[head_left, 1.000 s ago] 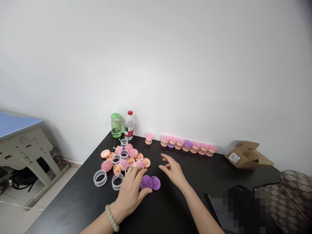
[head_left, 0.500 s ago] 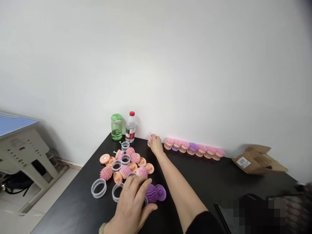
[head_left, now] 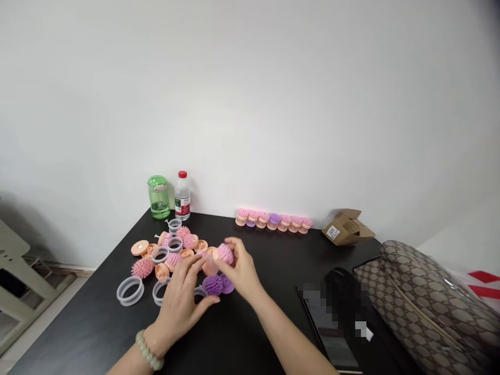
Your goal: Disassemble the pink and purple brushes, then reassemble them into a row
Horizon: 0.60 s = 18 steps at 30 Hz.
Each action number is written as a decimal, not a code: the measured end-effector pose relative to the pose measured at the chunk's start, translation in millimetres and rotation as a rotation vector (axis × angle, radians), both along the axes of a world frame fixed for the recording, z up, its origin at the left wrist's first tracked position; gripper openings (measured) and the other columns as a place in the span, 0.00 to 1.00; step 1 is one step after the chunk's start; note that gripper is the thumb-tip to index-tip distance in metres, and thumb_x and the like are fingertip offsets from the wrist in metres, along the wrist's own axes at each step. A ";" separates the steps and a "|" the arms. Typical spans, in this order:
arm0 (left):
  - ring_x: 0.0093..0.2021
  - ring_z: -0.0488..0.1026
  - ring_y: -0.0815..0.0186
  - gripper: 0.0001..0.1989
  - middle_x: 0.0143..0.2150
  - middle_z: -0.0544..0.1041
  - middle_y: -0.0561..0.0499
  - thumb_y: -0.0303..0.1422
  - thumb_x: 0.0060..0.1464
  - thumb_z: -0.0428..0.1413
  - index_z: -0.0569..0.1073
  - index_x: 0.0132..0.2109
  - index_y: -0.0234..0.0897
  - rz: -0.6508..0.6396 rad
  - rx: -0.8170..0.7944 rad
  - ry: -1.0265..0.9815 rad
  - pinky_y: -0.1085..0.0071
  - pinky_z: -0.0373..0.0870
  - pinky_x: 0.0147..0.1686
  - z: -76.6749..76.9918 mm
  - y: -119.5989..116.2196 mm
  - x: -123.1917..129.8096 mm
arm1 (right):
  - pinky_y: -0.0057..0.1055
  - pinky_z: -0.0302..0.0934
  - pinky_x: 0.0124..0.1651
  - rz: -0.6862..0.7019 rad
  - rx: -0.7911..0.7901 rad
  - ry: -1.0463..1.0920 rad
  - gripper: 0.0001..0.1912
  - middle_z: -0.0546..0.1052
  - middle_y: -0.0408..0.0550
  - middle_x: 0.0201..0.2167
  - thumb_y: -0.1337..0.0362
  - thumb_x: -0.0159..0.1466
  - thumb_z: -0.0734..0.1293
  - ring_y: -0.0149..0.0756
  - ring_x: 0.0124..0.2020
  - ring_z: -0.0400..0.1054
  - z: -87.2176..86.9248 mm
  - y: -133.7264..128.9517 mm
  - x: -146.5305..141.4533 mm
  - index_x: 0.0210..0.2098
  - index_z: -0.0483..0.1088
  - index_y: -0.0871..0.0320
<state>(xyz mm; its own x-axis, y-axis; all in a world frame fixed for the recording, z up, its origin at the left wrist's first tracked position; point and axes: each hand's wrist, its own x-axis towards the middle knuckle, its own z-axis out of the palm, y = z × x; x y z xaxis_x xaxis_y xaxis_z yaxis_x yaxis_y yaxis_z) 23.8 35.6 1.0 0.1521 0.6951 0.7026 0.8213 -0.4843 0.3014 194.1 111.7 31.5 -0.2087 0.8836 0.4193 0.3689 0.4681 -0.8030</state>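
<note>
My right hand [head_left: 240, 271] is shut on a pink spiked massage brush head [head_left: 225, 253], with a peach base [head_left: 210, 266] showing at its left. My left hand [head_left: 179, 307] hangs open over the loose pile, its fingertips close to that base. Under both hands lies a purple spiked brush head [head_left: 213, 285] beside a purple disc base [head_left: 227, 284]. The pile holds peach disc bases [head_left: 139, 247], clear plastic rings [head_left: 130, 290] and pink spiked heads [head_left: 142, 267]. Part of it is hidden by my hands.
Several assembled pink brushes and a purple one [head_left: 274, 219] stand in a row along the wall. A green bottle [head_left: 158, 197], water bottle [head_left: 182, 197] and cardboard packet [head_left: 347, 228] stand on the black table [head_left: 97, 317]. A pixelated device [head_left: 328, 317] and patterned bag [head_left: 425, 297] lie right.
My right hand has come back from the far end of the table holding the brush that stood apart from the row. My view has turned right, and my left hand has shifted slightly.
</note>
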 end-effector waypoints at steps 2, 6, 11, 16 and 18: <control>0.53 0.70 0.49 0.33 0.53 0.72 0.40 0.50 0.54 0.60 0.62 0.59 0.39 -0.071 -0.023 -0.002 0.54 0.70 0.51 -1.7 -0.8 3.8 | 0.33 0.67 0.45 0.121 -0.062 0.106 0.20 0.77 0.46 0.41 0.65 0.57 0.69 0.38 0.41 0.73 -5.5 -31.7 6.8 0.48 0.65 0.53; 0.40 0.73 0.59 0.16 0.41 0.74 0.47 0.41 0.59 0.58 0.65 0.50 0.40 -0.149 -0.067 -0.036 0.63 0.73 0.41 -3.9 -4.8 14.2 | 0.31 0.68 0.44 0.148 -0.135 0.199 0.23 0.75 0.45 0.42 0.68 0.52 0.70 0.38 0.41 0.72 -17.9 -58.6 15.0 0.47 0.66 0.53; 0.39 0.73 0.60 0.11 0.40 0.74 0.47 0.33 0.60 0.56 0.66 0.48 0.39 -0.136 -0.020 -0.045 0.65 0.73 0.39 -7.3 -4.5 18.0 | 0.29 0.67 0.39 0.231 -0.224 0.275 0.23 0.74 0.43 0.37 0.64 0.49 0.74 0.36 0.37 0.71 -25.2 -53.9 19.7 0.44 0.68 0.54; 0.41 0.75 0.60 0.12 0.40 0.76 0.48 0.29 0.58 0.57 0.66 0.48 0.38 -0.190 0.004 -0.026 0.66 0.74 0.41 -10.5 -1.5 16.4 | 0.30 0.67 0.37 0.190 -0.221 0.248 0.21 0.75 0.42 0.35 0.65 0.49 0.74 0.36 0.34 0.71 -27.9 -55.0 22.5 0.42 0.69 0.54; 0.40 0.76 0.61 0.11 0.39 0.76 0.49 0.30 0.57 0.57 0.68 0.47 0.39 -0.200 -0.025 -0.037 0.67 0.75 0.39 -10.7 -1.3 15.0 | 0.31 0.68 0.38 0.177 -0.229 0.234 0.23 0.76 0.43 0.36 0.67 0.49 0.73 0.37 0.36 0.72 -27.9 -57.0 24.1 0.44 0.68 0.54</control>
